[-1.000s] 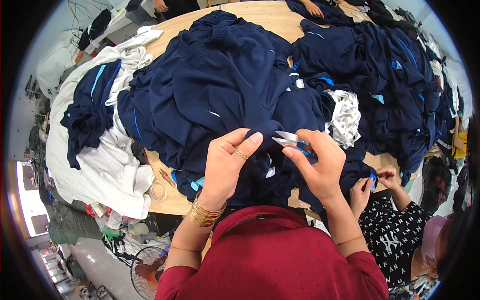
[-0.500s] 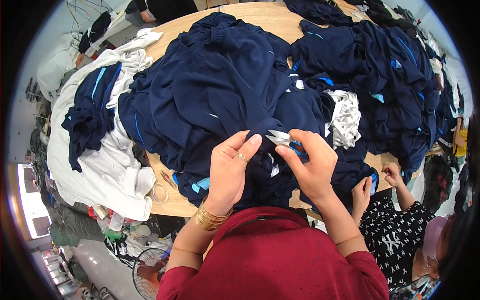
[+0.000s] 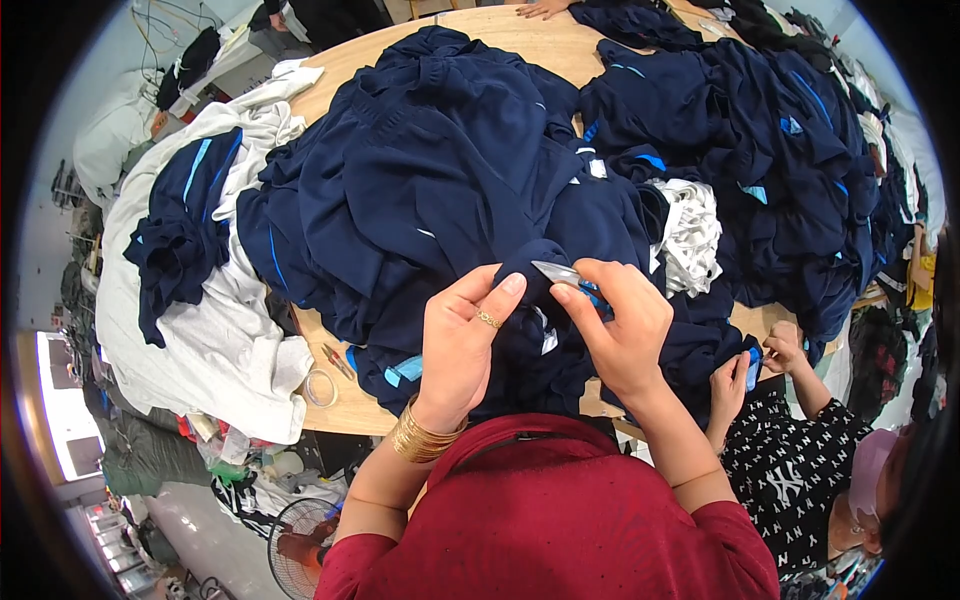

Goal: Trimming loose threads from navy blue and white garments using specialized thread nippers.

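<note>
A pair of thread snips [image 3: 556, 272] with pale metal blades and a blue handle sits in my right hand [image 3: 628, 318], gripped between thumb and fingers. Its blades are together, their tips pointing left at the navy cloth. My left hand [image 3: 462, 335] pinches a fold of a navy garment [image 3: 532, 258] between thumb and forefinger, just left of the blade tips. That garment is part of a large heap of navy clothes [image 3: 400, 170] spread over the table before me. Whether a thread lies at the blades is too small to tell.
White cloth [image 3: 250, 350] covers the table's left side, with a navy piece [image 3: 190, 220] on it. A bundle of white strips [image 3: 692, 240] and another navy heap [image 3: 720, 130] lie right. A tape roll [image 3: 321, 388] rests at the near edge. A co-worker [image 3: 790, 470] handles cloth at lower right.
The snips' blades, apart before, have come together. Both my hands stay almost where they were. A person's hand has appeared at the table's far edge.
</note>
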`<state>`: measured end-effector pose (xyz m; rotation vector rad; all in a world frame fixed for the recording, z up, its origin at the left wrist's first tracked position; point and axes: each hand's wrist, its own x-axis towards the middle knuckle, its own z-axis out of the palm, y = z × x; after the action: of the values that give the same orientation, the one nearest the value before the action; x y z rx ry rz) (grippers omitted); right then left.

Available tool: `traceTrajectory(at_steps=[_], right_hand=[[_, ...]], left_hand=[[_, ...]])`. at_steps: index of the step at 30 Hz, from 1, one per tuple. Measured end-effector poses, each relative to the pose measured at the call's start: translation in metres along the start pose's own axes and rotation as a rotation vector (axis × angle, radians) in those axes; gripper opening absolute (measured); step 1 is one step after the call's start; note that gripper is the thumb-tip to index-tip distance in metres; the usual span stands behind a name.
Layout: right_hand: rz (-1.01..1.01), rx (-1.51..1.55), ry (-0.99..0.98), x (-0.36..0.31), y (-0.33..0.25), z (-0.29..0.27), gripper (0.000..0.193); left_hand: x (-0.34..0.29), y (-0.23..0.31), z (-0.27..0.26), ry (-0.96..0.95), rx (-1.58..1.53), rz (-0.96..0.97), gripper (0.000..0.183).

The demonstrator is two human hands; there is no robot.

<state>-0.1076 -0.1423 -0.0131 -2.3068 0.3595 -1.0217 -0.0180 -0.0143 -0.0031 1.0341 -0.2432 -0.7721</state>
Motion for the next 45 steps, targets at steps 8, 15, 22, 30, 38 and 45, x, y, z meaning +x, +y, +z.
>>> traceTrajectory(at_steps=[8, 15, 22, 30, 38, 45], right_hand=[[0.060, 0.041, 0.020, -0.002, 0.002, -0.001, 0.023], [0.029, 0.020, -0.033, 0.000, -0.002, -0.002, 0.023], [0.180, 0.159, -0.014, 0.002, 0.003, -0.005, 0.022], [0.542, 0.920, -0.681, 0.038, 0.029, -0.006, 0.035], [0.137, 0.363, -0.176, 0.017, 0.020, 0.012, 0.019], [-0.368, 0.204, -0.084, -0.015, 0.023, 0.023, 0.041]], left_hand=[[0.000, -0.001, -0.002, 0.008, 0.031, 0.033, 0.023], [-0.002, -0.001, 0.000, -0.002, 0.134, 0.101, 0.023], [-0.001, 0.001, -0.003, -0.001, 0.213, 0.117, 0.023], [0.005, 0.012, -0.015, -0.114, 0.503, 0.070, 0.018], [-0.007, -0.006, -0.037, 0.103, 0.765, 0.377, 0.008], [-0.007, -0.026, -0.018, 0.006, -0.140, -0.097, 0.017]])
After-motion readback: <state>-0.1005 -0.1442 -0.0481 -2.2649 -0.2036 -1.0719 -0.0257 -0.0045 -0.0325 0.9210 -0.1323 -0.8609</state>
